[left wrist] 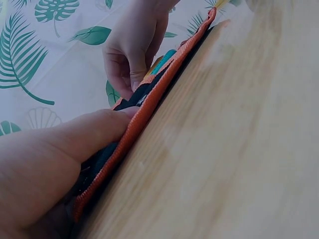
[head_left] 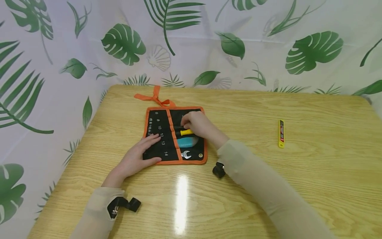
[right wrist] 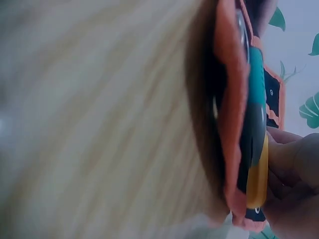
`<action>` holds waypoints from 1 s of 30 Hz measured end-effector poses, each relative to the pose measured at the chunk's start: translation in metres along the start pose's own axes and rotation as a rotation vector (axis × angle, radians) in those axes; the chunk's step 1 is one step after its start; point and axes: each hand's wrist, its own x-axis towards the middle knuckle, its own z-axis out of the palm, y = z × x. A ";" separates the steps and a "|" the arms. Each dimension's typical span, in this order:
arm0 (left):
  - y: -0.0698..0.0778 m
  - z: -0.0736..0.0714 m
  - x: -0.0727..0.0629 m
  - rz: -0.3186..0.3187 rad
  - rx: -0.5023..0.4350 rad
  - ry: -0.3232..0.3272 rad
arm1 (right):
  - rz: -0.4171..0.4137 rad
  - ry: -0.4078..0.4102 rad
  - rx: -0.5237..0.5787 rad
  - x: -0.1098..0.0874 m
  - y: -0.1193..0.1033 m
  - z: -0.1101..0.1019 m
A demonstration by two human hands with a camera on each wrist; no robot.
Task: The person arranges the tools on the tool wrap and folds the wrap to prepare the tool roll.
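A black tool roll (head_left: 153, 146) with orange trim lies unrolled on the table, pocket numbers printed down its left part. My left hand (head_left: 138, 157) rests on that part, fingers spread and thumb over the near orange edge. Over the pockets, my right hand (head_left: 198, 124) has its fingers bent down beside a yellow-and-black handle (head_left: 187, 132); whether they pinch something I cannot tell. Nearer to me, a teal-handled tool (head_left: 187, 142) and an open-end wrench (head_left: 186, 154) sit in their pockets. The right wrist view shows the yellow handle (right wrist: 257, 181) right against the fingers.
To the right on the wooden table (head_left: 238, 116) lies a small yellow box cutter-like item (head_left: 281, 133). Orange ties (head_left: 156, 96) trail from the roll's far edge. A leaf-patterned cloth (head_left: 194, 39) hangs behind the table.
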 end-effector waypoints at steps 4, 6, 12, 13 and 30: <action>0.001 0.000 0.001 -0.006 -0.003 -0.003 | 0.017 -0.003 0.011 0.003 -0.006 0.003; 0.002 0.000 0.002 -0.009 -0.004 -0.005 | 0.023 -0.001 0.015 0.003 -0.009 0.004; 0.003 0.000 0.002 -0.018 -0.009 -0.009 | 0.051 0.023 0.057 0.005 -0.013 0.007; 0.002 0.000 0.002 -0.019 -0.009 -0.009 | 0.057 0.027 0.067 0.006 -0.013 0.007; 0.002 -0.001 0.000 -0.019 -0.018 -0.007 | 0.076 0.078 0.128 0.014 -0.019 0.017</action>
